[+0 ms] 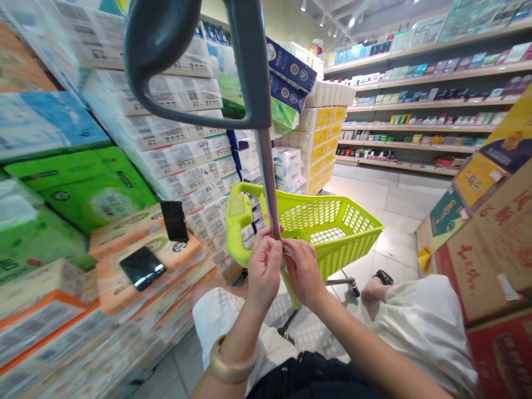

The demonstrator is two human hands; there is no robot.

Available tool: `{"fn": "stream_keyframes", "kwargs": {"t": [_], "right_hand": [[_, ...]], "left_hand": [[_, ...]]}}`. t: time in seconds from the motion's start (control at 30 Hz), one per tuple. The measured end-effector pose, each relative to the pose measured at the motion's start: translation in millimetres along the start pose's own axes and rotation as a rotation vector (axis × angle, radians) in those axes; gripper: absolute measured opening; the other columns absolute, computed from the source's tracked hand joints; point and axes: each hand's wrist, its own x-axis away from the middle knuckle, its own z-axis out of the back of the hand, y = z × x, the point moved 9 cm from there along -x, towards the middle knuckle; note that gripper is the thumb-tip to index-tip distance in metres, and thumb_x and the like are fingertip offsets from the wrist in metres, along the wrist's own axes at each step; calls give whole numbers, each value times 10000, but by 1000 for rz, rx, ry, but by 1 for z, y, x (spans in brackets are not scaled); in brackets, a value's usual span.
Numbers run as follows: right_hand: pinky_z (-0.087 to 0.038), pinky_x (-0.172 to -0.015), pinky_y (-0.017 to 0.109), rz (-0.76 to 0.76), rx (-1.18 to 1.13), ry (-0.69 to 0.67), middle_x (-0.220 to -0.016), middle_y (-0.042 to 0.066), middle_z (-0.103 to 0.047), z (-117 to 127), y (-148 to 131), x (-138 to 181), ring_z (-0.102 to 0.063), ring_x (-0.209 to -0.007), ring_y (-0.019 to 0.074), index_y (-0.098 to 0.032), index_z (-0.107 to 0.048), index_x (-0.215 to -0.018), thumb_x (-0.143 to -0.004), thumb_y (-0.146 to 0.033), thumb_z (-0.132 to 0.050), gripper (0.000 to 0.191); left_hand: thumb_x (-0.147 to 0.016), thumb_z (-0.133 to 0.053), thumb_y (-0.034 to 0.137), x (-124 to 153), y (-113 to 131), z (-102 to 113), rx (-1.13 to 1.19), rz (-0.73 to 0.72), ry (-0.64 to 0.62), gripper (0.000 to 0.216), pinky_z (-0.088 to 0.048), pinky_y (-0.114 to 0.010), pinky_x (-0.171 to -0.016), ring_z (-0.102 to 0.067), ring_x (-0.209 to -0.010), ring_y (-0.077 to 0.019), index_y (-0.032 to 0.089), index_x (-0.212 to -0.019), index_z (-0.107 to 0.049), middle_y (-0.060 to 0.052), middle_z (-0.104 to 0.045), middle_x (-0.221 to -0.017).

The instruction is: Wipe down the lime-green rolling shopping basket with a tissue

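A lime-green shopping basket on wheels (332, 224) stands on the floor right in front of me. Its grey telescopic pull handle (266, 172) rises up to a grey loop grip (166, 61) near the camera. My left hand (265, 270) is closed in a pinch at the foot of the grey pole, a gold bangle on its wrist. Against it, my right hand (302, 270) is closed too, pinching something small and pale at the same spot; I cannot make out what it is.
Stacked tissue packs (83, 183) fill the left, with two dark phones (142, 267) lying on orange packs. Cardboard boxes (490, 244) line the right. Toilet-roll stacks (322, 133) and shelves (419, 100) stand behind. My knees in white shorts flank the basket on the tiled floor.
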Motion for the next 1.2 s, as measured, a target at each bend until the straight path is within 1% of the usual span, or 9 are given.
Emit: {"fn": "stream_keyframes", "kwargs": {"t": [0.1,0.23,0.37,0.47,0.6,0.7,0.83,1.03,1.2], "right_hand": [[-413,-986,433,-44,44,43,-1156,103,-624,6,9,4,-556,-1108,224,-199,-535,-1236,-947,-180,-401,320],[-445,-976,427,-54,-27,30,-1187,114,-607,1,1,2,-548,-1123,224,-200,-508,-1284,-939,-172,-390,366],[-441,-990,438,-20,-27,10,-1216,121,-593,-2,-1,3,-534,-1149,231,-199,-467,-1335,-951,-193,-400,390],[-428,-1006,461,-43,26,34,-1211,118,-588,2,8,7,-529,-1162,237,-204,-474,-1330,-956,-197,-398,382],[-435,-1007,442,-31,6,52,-1214,119,-589,2,3,5,-524,-1164,229,-200,-478,-1328,-948,-170,-392,391],[-446,-993,425,10,-29,31,-1215,121,-593,-2,-5,1,-527,-1155,224,-190,-463,-1346,-943,-160,-392,411],[-441,-985,453,10,35,43,-1201,120,-595,1,5,4,-543,-1133,236,-201,-468,-1348,-949,-187,-399,404],[-443,-993,465,-11,28,63,-1222,130,-586,-1,2,5,-531,-1166,240,-201,-442,-1370,-949,-182,-388,425],[-444,-994,461,13,13,42,-1213,123,-591,-2,-1,4,-537,-1155,238,-207,-446,-1369,-942,-172,-389,432]], "left_hand": [[-905,-518,442,-2,1,0,-37,-4,-23,350,-398,-357,-1039,-539,-1149,-217,194,-664,-572,-70,-608,-1139],[-908,-516,428,-4,4,-1,-23,-30,-31,344,-401,-351,-1040,-532,-1152,-208,203,-665,-608,-57,-610,-1111],[-853,-615,347,-3,4,-2,-12,-17,-47,356,-422,-370,-1024,-560,-1131,-214,192,-565,-473,-58,-580,-1131],[-805,-678,307,-2,2,-4,78,6,-54,240,-437,-364,-1020,-547,-1165,-214,201,-675,-506,-64,-563,-1165],[-863,-611,353,-2,-4,-3,120,36,-50,156,-429,-354,-1020,-562,-1124,-198,206,-820,-579,-68,-595,-1102],[-904,-548,394,-3,-8,1,116,63,-35,229,-434,-344,-992,-575,-1100,-195,202,-779,-559,-69,-617,-1123],[-937,-482,413,-4,-5,2,61,32,-50,288,-409,-343,-1017,-550,-1143,-199,202,-764,-575,-66,-621,-1150],[-926,-499,406,-3,-3,0,61,44,-45,333,-423,-321,-992,-558,-1116,-197,191,-675,-535,-63,-595,-1145],[-897,-553,369,-1,-11,1,246,103,-2,153,-449,-345,-994,-580,-1115,-184,219,-894,-524,-54,-624,-1112]]}}
